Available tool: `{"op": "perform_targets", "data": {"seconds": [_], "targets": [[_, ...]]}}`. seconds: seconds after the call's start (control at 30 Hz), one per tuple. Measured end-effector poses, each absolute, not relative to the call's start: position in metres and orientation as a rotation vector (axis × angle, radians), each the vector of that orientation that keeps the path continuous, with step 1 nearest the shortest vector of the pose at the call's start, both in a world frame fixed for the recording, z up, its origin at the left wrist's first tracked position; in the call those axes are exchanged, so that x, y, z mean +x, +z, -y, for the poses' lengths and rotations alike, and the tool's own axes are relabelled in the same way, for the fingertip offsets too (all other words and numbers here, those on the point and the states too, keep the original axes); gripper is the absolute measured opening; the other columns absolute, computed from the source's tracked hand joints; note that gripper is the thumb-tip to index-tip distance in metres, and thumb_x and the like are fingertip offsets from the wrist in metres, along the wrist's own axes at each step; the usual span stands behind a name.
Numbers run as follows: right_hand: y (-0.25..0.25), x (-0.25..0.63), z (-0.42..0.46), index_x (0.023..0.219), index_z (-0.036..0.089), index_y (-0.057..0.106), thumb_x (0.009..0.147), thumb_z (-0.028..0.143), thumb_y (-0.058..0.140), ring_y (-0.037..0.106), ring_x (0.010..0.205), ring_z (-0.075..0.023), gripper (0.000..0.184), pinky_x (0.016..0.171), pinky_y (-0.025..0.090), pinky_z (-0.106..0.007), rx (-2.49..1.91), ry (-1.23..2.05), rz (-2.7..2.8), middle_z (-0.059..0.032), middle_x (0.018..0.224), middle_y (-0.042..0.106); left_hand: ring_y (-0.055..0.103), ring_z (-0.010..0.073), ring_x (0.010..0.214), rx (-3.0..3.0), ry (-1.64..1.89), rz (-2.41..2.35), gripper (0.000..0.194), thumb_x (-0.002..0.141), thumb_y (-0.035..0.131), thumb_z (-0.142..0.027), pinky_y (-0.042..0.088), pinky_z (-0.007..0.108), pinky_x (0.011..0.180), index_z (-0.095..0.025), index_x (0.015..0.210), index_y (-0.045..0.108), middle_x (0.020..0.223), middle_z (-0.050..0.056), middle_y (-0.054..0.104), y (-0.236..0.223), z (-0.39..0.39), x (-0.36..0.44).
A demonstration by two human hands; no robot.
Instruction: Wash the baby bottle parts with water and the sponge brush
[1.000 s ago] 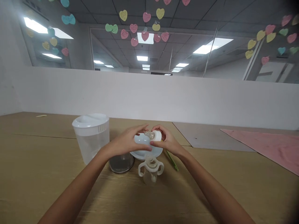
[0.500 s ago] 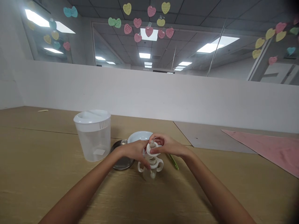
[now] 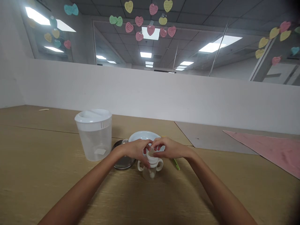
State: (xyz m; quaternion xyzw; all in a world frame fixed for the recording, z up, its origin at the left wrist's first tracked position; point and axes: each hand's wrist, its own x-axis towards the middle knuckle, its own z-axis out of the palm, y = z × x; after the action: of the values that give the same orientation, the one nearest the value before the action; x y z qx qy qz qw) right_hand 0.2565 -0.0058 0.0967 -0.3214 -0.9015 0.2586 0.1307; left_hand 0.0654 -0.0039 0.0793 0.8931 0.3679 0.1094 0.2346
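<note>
A clear baby bottle with two white side handles stands upright on the table in front of me. Its white collar with the nipple sits on the bottle's mouth. My left hand is curled about the bottle's left side, thumb near the neck. From the right, my right hand pinches the collar beside the nipple, its fingertips partly hidden behind it. A pale weighted end shows through the lower wall of the bottle.
Just behind the bottle is a white bowl. A dark round metal dish lies left, near a clear bucket with a white lid. A green utensil lies to the right, partly hidden. A pink cloth lies far right.
The collar with the nipple has come down from above the bottle's neck onto its mouth, my right hand moving with it. My left hand stays at the bottle's side.
</note>
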Motion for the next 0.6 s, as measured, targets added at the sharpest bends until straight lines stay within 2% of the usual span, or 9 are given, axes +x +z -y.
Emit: {"op": "perform_targets", "data": {"seconds": [0.13,0.27,0.43,0.5,0.6], "targets": [[0.098,0.256,0.010,0.090,0.020,0.059,0.072,0.024,0.058,0.051,0.068,-0.0105,0.019,0.060,0.040,-0.021,-0.960,0.727,2.568,0.0006,0.078,0.058,0.054,0.0160,0.076,2.487,0.311,-0.977,0.056,0.054,0.070,-0.043,0.039,0.022,0.059,-0.022,0.102,0.051,0.086,-0.001,0.056,0.080,0.007,0.067],[0.092,0.247,0.013,0.068,0.018,0.051,0.068,0.024,0.058,0.040,0.055,-0.0070,0.009,0.047,0.030,-0.018,-1.090,0.562,2.494,0.0050,0.060,0.047,0.053,0.0150,0.069,2.506,0.289,-1.052,0.047,0.055,0.068,-0.039,0.036,0.022,0.054,-0.020,0.094,0.051,0.081,-0.001,0.056,0.080,0.010,0.069],[0.076,0.234,0.010,0.048,0.017,0.030,0.070,0.031,0.053,0.021,0.048,-0.0061,0.034,0.043,0.016,-0.022,-1.249,0.394,2.420,0.0068,0.047,0.025,0.053,0.0150,0.068,2.487,0.246,-1.086,0.039,0.056,0.066,-0.039,0.034,0.022,0.052,-0.019,0.087,0.052,0.079,-0.001,0.057,0.081,0.012,0.070],[0.074,0.233,0.008,0.046,0.017,0.029,0.071,0.039,0.053,0.021,0.047,-0.0061,0.041,0.043,0.016,-0.023,-1.270,0.354,2.434,0.0065,0.046,0.024,0.052,0.0143,0.065,2.488,0.234,-1.060,0.036,0.058,0.065,-0.042,0.033,0.022,0.051,-0.019,0.083,0.052,0.074,-0.002,0.056,0.082,0.012,0.070],[0.080,0.238,0.010,0.045,0.017,0.036,0.072,0.054,0.051,0.023,0.046,-0.0063,0.048,0.044,0.016,-0.024,-1.283,0.277,2.482,0.0059,0.044,0.028,0.051,0.0142,0.065,2.494,0.257,-1.018,0.037,0.058,0.066,-0.045,0.033,0.022,0.052,-0.020,0.082,0.053,0.071,-0.002,0.055,0.082,0.011,0.070]]}}
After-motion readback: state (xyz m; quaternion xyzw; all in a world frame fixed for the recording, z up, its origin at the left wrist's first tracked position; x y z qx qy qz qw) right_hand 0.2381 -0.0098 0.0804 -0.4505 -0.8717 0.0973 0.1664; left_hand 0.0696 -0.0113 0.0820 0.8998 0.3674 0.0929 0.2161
